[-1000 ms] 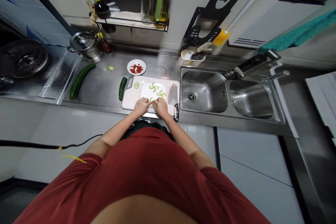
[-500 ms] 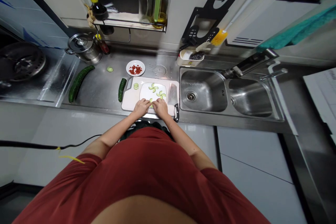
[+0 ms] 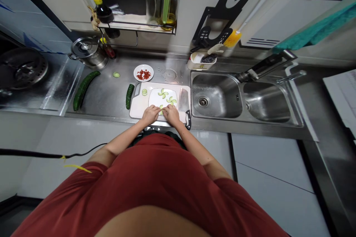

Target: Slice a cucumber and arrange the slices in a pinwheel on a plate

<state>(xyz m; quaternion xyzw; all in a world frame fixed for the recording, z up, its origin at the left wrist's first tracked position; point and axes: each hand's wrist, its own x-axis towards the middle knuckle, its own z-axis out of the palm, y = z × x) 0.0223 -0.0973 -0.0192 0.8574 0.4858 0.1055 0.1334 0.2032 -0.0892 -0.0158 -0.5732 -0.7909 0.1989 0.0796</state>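
Note:
My left hand and my right hand meet over the near edge of a white square plate. Both have their fingertips pinched on green-edged cucumber slices, partly hidden by the fingers. Farther up the plate, cucumber slices fan out in two pinwheels, one at the back and one at the right. The plate rests on a pale cutting board. A small stack of cucumber slices sits on the board's left, and a cleaver lies along its right side, black handle towards me.
Left of the board lie a cut cucumber, a whole cucumber and a cucumber end. Behind it is a small plate of chopped red pieces. A steel pot stands back left; a double sink is at the right.
My view has shifted very slightly. Both hands stay over the plate's near edge, with only small finger movements at the cucumber slices.

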